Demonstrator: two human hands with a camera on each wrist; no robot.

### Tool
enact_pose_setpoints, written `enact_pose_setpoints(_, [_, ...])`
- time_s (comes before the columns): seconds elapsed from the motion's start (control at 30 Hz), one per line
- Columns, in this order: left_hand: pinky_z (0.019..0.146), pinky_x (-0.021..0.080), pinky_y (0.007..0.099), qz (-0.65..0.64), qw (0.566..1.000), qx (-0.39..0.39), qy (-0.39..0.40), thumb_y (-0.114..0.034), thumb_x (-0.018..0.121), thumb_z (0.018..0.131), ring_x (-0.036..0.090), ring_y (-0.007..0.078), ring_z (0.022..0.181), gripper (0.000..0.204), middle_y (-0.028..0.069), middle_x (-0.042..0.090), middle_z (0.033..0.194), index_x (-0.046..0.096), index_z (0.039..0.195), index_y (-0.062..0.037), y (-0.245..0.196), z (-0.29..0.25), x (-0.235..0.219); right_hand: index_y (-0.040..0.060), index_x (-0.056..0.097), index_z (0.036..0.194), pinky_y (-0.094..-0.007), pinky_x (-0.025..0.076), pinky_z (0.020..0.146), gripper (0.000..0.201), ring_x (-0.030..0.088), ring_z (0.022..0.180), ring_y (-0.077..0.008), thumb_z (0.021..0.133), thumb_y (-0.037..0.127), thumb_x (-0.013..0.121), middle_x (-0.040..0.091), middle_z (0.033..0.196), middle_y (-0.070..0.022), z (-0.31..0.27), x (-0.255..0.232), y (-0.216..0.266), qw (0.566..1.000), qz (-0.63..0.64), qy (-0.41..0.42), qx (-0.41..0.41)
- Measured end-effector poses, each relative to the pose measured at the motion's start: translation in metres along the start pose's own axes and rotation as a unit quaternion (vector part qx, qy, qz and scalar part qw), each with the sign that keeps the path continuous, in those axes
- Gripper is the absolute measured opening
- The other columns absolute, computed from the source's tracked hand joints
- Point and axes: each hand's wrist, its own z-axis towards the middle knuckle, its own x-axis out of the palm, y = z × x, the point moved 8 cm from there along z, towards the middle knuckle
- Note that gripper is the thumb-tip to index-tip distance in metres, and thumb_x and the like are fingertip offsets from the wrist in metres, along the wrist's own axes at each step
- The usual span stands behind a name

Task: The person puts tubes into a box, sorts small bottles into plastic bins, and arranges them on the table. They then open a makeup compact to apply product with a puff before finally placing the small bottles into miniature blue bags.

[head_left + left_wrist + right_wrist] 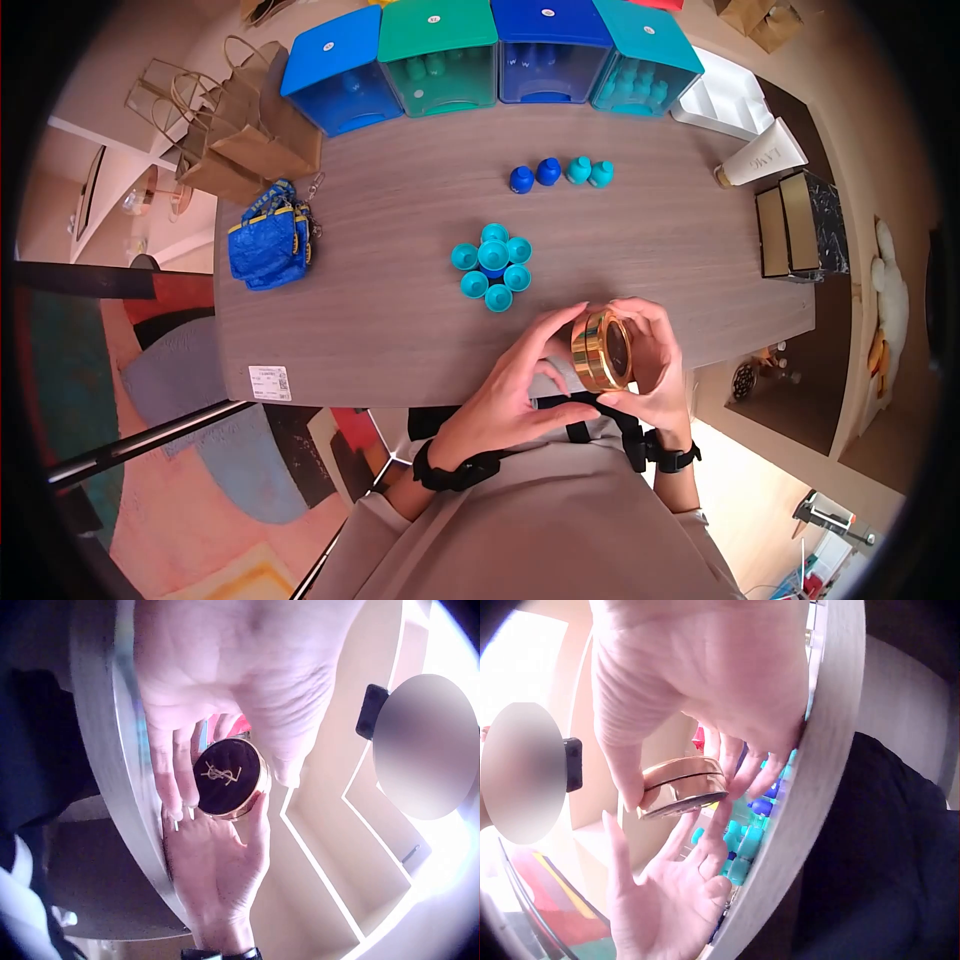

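Observation:
A round gold case (592,352) is held in my right hand (657,372), gripped at its rim between thumb and fingers. The left wrist view shows its dark face (227,777) with a gold monogram. Around the case's other side is my left hand (505,400), thumb and fingers spread; its fingertips are close to the case, and contact is unclear. In the right wrist view the left palm (667,907) faces the case from below, its thumb apart from it. Beyond the hands, turquoise cups (499,297) stand in a ring around something blue, one cup (492,255) raised at the centre.
Two blue bottles (521,180) and two turquoise ones (579,170) stand behind the cups. Lidded bins (438,60) line the back. Paper bags (245,140) and a blue pouch (268,248) are at left; a white tube (765,153) and black box (818,228) at right.

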Motion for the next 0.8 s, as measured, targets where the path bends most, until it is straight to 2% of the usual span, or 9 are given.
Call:
enact_pose_setpoints(0.03, [0.096,0.063,0.0398,0.000,1.000,-0.002,0.001,-0.010,0.095,0.087,0.069,0.0242,0.124,0.104,0.0159,0.057,0.158,0.033,0.170,-0.0025,0.0026,0.0037,-0.0006,0.0022,0.048,0.155,-0.0414,0.041,0.124,0.102,0.057,0.144,-0.0265,0.069,0.009,0.103,0.058,0.152,-0.0131,-0.0004,-0.0002,-0.0009,1.000,0.002,-0.001,0.001])
enact_pose_setpoints(0.13, [0.111,0.060,0.0450,0.002,1.000,-0.002,0.003,-0.011,0.096,0.086,0.064,0.0261,0.140,0.094,0.0156,0.058,0.159,0.044,0.164,-0.0012,0.0085,0.0093,-0.0014,0.0014,0.053,0.152,-0.0431,0.040,0.126,0.097,0.056,0.146,-0.0260,0.069,0.005,0.101,0.059,0.151,-0.0138,-0.0004,-0.0012,-0.0024,0.999,-0.029,0.009,0.011])
enact_pose_setpoints(0.27, [0.110,0.061,0.0443,0.006,1.000,0.005,0.004,-0.009,0.096,0.085,0.066,0.0256,0.137,0.092,0.0154,0.060,0.158,0.047,0.163,-0.0010,0.0110,0.0120,-0.0016,0.0004,0.054,0.152,-0.0432,0.040,0.126,0.094,0.057,0.146,-0.0267,0.069,0.001,0.098,0.061,0.151,-0.0146,0.0007,-0.0052,-0.0039,0.998,-0.044,0.032,0.029])
enact_pose_setpoints(0.33, [0.099,0.067,0.0409,0.031,0.999,0.031,-0.018,-0.013,0.096,0.086,0.072,0.0270,0.127,0.086,0.0169,0.066,0.150,0.052,0.160,-0.0014,0.0082,0.0119,-0.0047,-0.0003,0.057,0.151,-0.0436,0.040,0.127,0.090,0.057,0.146,-0.0274,0.071,-0.002,0.096,0.062,0.151,-0.0154,0.0024,-0.0025,-0.0024,0.996,-0.070,0.041,0.032])
enact_pose_setpoints(0.47, [0.099,0.067,0.0418,0.040,0.998,0.038,-0.018,-0.013,0.097,0.085,0.071,0.0275,0.130,0.088,0.0170,0.065,0.152,0.052,0.160,-0.0016,0.0066,0.0112,-0.0062,0.0005,0.059,0.152,-0.0441,0.040,0.128,0.089,0.056,0.147,-0.0283,0.071,-0.003,0.095,0.062,0.152,-0.0163,0.0028,-0.0022,-0.0041,0.996,-0.068,0.042,0.034])
enact_pose_setpoints(0.53, [0.111,0.061,0.0441,0.031,0.999,-0.003,-0.008,-0.006,0.097,0.082,0.064,0.0253,0.141,0.092,0.0147,0.060,0.158,0.050,0.161,-0.0006,0.0097,0.0099,-0.0046,0.0014,0.060,0.151,-0.0443,0.040,0.128,0.088,0.056,0.147,-0.0285,0.070,-0.004,0.095,0.060,0.152,-0.0160,0.0061,0.0021,-0.0005,0.998,-0.038,0.050,0.020])
enact_pose_setpoints(0.67, [0.113,0.059,0.0451,0.048,0.999,0.010,-0.006,-0.006,0.097,0.081,0.062,0.0275,0.144,0.092,0.0158,0.059,0.159,0.051,0.160,0.0000,0.0062,0.0117,-0.0042,0.0018,0.061,0.151,-0.0442,0.040,0.128,0.087,0.054,0.147,-0.0284,0.071,-0.004,0.095,0.055,0.153,-0.0147,0.0084,0.0020,0.0053,0.998,-0.041,0.048,0.001])
enact_pose_setpoints(0.77, [0.116,0.057,0.0467,0.071,0.997,0.033,-0.015,-0.007,0.098,0.081,0.060,0.0300,0.146,0.093,0.0182,0.058,0.159,0.049,0.159,0.0008,0.0066,0.0111,-0.0024,0.0012,0.062,0.150,-0.0438,0.040,0.128,0.086,0.053,0.147,-0.0281,0.071,-0.005,0.093,0.052,0.152,-0.0137,0.0072,0.0025,0.0038,0.997,-0.039,0.052,0.030])
enact_pose_setpoints(0.8, [0.115,0.058,0.0463,0.064,0.996,0.044,-0.042,-0.009,0.098,0.081,0.064,0.0300,0.142,0.092,0.0191,0.062,0.154,0.050,0.158,0.0010,0.0076,0.0096,-0.0039,0.0011,0.062,0.150,-0.0438,0.040,0.128,0.085,0.053,0.146,-0.0280,0.070,-0.006,0.092,0.052,0.152,-0.0139,0.0072,0.0029,0.0041,0.997,-0.044,0.050,0.034])
